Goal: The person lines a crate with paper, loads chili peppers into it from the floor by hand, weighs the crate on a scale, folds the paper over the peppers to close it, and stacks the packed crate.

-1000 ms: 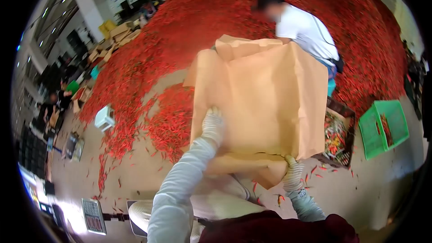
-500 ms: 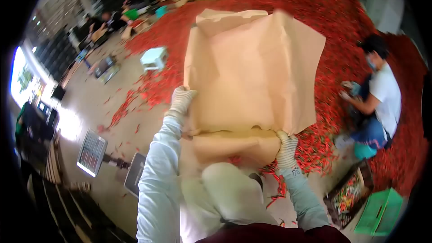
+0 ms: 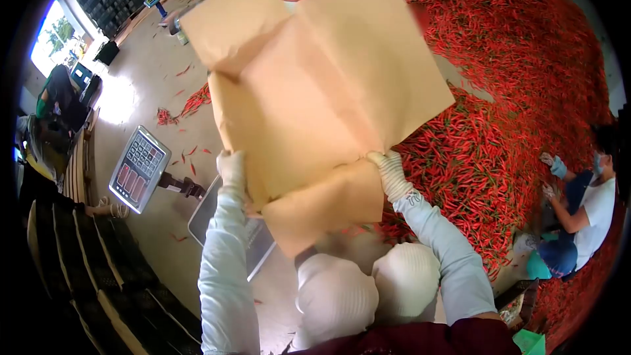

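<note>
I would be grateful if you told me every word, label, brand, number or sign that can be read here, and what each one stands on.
None can be read with certainty.
Scale console: markings on its keys and panels, too small to read.
Right sleeve: a dark mark near the cuff, too small to make out.
Brown box: no print on the visible sides.

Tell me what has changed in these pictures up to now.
The cardboard box has swung to the person's left, toward the scale, and its far flap and right flap look spread wider. The view has turned left too. Nothing looks let go or newly taken: the left hand and right hand both keep hold of the box. The co-worker still sits by the red chilies.
</note>
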Tool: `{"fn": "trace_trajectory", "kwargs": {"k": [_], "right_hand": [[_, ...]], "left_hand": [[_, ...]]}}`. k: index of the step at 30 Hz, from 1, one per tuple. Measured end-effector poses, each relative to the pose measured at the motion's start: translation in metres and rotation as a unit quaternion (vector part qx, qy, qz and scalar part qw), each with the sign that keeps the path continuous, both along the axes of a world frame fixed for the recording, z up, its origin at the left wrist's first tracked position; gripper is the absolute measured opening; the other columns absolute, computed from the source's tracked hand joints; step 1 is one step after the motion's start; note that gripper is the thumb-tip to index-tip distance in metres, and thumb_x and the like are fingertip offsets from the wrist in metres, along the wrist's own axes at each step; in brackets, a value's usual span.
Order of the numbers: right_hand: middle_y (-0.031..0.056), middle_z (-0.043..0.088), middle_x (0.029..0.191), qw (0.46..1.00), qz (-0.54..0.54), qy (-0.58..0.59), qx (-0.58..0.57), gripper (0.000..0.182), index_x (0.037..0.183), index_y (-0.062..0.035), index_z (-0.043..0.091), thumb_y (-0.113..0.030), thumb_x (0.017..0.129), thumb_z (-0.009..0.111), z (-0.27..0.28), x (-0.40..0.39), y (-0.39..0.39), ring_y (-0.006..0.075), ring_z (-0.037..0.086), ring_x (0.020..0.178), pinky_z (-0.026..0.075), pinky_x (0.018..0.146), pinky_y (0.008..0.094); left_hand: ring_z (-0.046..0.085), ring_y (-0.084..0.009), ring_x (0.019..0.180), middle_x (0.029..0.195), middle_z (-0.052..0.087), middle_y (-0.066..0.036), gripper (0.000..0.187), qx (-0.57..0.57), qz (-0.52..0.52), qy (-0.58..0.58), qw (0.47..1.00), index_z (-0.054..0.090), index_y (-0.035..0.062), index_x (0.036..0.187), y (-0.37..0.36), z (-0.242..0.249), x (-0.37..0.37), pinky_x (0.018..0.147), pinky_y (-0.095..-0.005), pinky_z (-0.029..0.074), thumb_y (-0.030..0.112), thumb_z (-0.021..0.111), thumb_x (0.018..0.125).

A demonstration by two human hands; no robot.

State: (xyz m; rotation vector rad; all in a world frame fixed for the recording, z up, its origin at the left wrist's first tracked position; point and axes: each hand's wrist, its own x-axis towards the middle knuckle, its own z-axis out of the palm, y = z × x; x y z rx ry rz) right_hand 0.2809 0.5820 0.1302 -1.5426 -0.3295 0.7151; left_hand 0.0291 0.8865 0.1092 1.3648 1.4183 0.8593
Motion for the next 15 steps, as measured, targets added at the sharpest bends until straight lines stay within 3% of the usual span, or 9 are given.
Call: {"fn": "trace_trajectory", "kwargs": {"k": [3, 6, 7, 8, 9, 10, 12, 14, 15], "right_hand": [[0.0038, 0.062, 0.070, 0.997, 0.018, 0.076, -0.002, 0.018, 0.079, -0.0012, 0.065, -0.019, 0.077, 0.064, -0.043, -0.003, 0.014, 0.0126, 0.057, 0.057, 0.046, 0.054, 0.0271], [0.0045, 0.063, 0.071, 0.990, 0.016, 0.140, -0.025, 0.017, 0.078, -0.0010, 0.066, -0.018, 0.076, 0.065, -0.058, -0.008, 0.011, 0.0137, 0.058, 0.057, 0.047, 0.055, 0.0272], [0.0084, 0.064, 0.069, 0.990, 0.045, 0.107, -0.080, 0.027, 0.078, -0.0005, 0.066, -0.027, 0.079, 0.064, -0.052, -0.007, 0.009, 0.0178, 0.060, 0.060, 0.049, 0.061, 0.0313], [0.0084, 0.064, 0.069, 0.990, 0.040, 0.107, -0.083, 0.027, 0.078, -0.0005, 0.066, -0.027, 0.079, 0.064, -0.046, 0.005, 0.002, 0.0178, 0.060, 0.060, 0.049, 0.061, 0.0313], [0.0123, 0.064, 0.071, 0.945, 0.235, -0.080, -0.214, 0.032, 0.081, 0.0001, 0.066, -0.032, 0.082, 0.061, -0.038, 0.023, -0.008, 0.0224, 0.062, 0.064, 0.050, 0.065, 0.0341], [0.0161, 0.065, 0.072, 0.812, 0.410, -0.259, -0.324, 0.038, 0.083, 0.0007, 0.067, -0.037, 0.084, 0.058, -0.024, 0.037, -0.011, 0.0270, 0.064, 0.068, 0.051, 0.070, 0.0369], [0.0200, 0.066, 0.100, 0.688, 0.424, -0.308, -0.502, 0.043, 0.105, -0.0076, 0.067, -0.045, 0.086, 0.056, 0.067, 0.041, -0.004, 0.0380, 0.062, 0.090, 0.049, 0.080, 0.0439], [0.0196, 0.068, 0.097, 0.780, 0.285, -0.444, -0.338, 0.037, 0.104, -0.0072, 0.068, -0.038, 0.090, 0.052, 0.040, 0.081, -0.013, 0.0365, 0.063, 0.092, 0.049, 0.084, 0.0437], [0.0209, 0.065, 0.105, 0.817, 0.195, -0.446, -0.308, 0.038, 0.111, -0.0082, 0.065, -0.037, 0.091, 0.051, 0.049, 0.093, 0.000, 0.0364, 0.061, 0.099, 0.048, 0.088, 0.0428]], "left_hand": [[0.061, -0.0206, 0.063, 0.073, 0.067, -0.013, 0.032, -0.012, 0.021, 0.079, 0.997, 0.065, -0.0056, 0.091, -0.001, -0.054, -0.027, 0.062, -0.0324, 0.049, 0.012, 0.068, 0.065], [0.060, -0.0213, 0.061, 0.073, 0.066, -0.013, 0.033, -0.032, 0.025, 0.126, 0.991, 0.065, -0.0055, 0.090, -0.017, -0.078, -0.034, 0.062, -0.0323, 0.049, 0.012, 0.069, 0.063], [0.059, -0.0213, 0.060, 0.072, 0.066, -0.013, 0.033, -0.048, 0.028, 0.129, 0.990, 0.065, -0.0055, 0.089, -0.025, -0.080, -0.031, 0.061, -0.0323, 0.048, 0.013, 0.069, 0.062], [0.059, -0.0213, 0.060, 0.072, 0.066, -0.013, 0.033, -0.052, 0.024, 0.129, 0.990, 0.065, -0.0055, 0.089, -0.033, -0.080, -0.027, 0.061, -0.0323, 0.048, 0.013, 0.069, 0.062], [0.058, -0.0201, 0.060, 0.072, 0.066, -0.012, 0.030, -0.048, 0.027, 0.135, 0.989, 0.065, -0.0052, 0.088, -0.041, -0.072, -0.022, 0.060, -0.0322, 0.048, 0.011, 0.069, 0.063], [0.057, -0.0189, 0.059, 0.072, 0.066, -0.011, 0.028, -0.043, 0.031, 0.140, 0.989, 0.064, -0.0049, 0.086, -0.045, -0.071, -0.020, 0.060, -0.0321, 0.048, 0.010, 0.069, 0.063], [0.055, -0.0163, 0.059, 0.072, 0.064, -0.008, 0.021, -0.081, 0.029, 0.085, 0.993, 0.063, -0.0036, 0.084, -0.050, -0.080, -0.021, 0.058, -0.0311, 0.047, 0.004, 0.067, 0.065], [0.054, -0.0146, 0.061, 0.075, 0.063, -0.007, 0.018, -0.083, 0.044, -0.028, 0.995, 0.062, -0.0026, 0.086, -0.062, -0.076, -0.022, 0.058, -0.0296, 0.047, -0.002, 0.065, 0.068], [0.054, -0.0150, 0.062, 0.078, 0.064, -0.007, 0.020, -0.094, 0.044, -0.062, 0.993, 0.061, -0.0021, 0.089, -0.060, -0.091, -0.028, 0.058, -0.0290, 0.047, -0.004, 0.064, 0.070]]}}
